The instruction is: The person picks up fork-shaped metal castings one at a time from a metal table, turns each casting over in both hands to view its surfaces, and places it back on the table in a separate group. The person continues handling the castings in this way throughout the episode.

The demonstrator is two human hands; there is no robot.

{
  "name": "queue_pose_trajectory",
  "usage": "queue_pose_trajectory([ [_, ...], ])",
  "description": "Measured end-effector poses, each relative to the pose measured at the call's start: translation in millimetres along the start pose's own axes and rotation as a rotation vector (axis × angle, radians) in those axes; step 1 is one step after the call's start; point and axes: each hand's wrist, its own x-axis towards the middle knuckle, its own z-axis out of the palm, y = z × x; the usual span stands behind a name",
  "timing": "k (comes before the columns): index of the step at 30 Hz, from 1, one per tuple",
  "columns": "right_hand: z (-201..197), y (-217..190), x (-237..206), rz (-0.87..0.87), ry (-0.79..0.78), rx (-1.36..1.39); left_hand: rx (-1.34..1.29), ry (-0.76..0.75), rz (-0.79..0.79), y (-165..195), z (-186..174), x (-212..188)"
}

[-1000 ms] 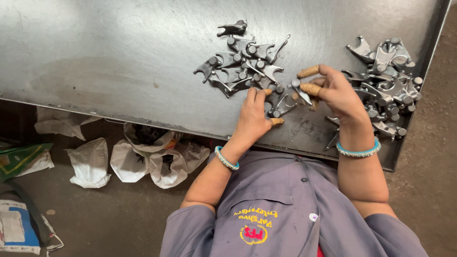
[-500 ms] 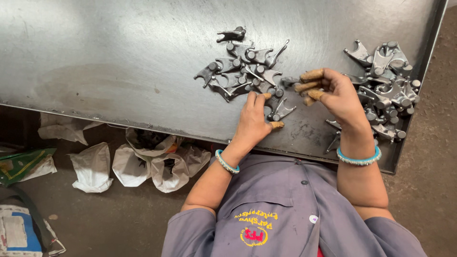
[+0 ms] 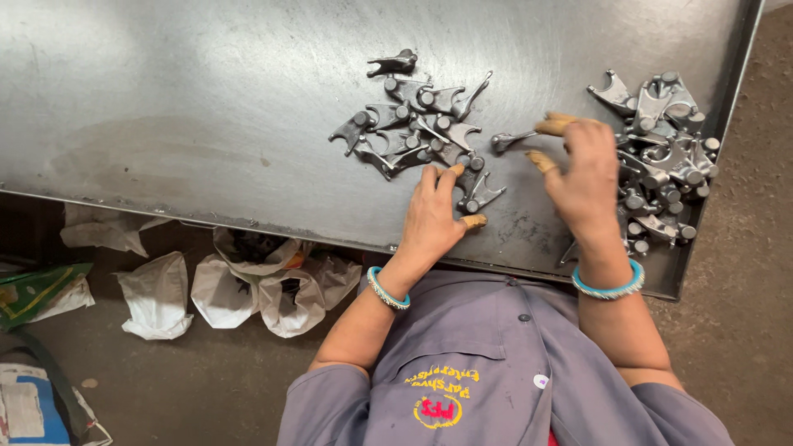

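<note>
fingers of the right hand (image 3: 582, 177) pinch one small grey metal casting (image 3: 510, 140), lifted clear between two heaps. the left hand (image 3: 434, 216) lies flat and open, fingertips touching the near pile of castings (image 3: 417, 132), seemingly steadying it. a second pile (image 3: 661, 149) crowds the bench's (image 3: 165, 99) right edge; white bags (image 3: 157, 293) lie on the floor below.

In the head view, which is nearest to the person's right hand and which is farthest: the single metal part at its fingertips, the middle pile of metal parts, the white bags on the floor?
1. Single metal part: touching the fingertips of the right hand, just to their left.
2. Middle pile of metal parts: farther left on the table, beyond the left hand.
3. White bags: on the floor, far lower left.
</note>
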Motion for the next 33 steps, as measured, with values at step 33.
queue_pose_trajectory([
  [33, 59, 24, -35, 0.09, -0.041, 0.023, 0.246, 0.145, 0.309, 7, 40, 37],
])
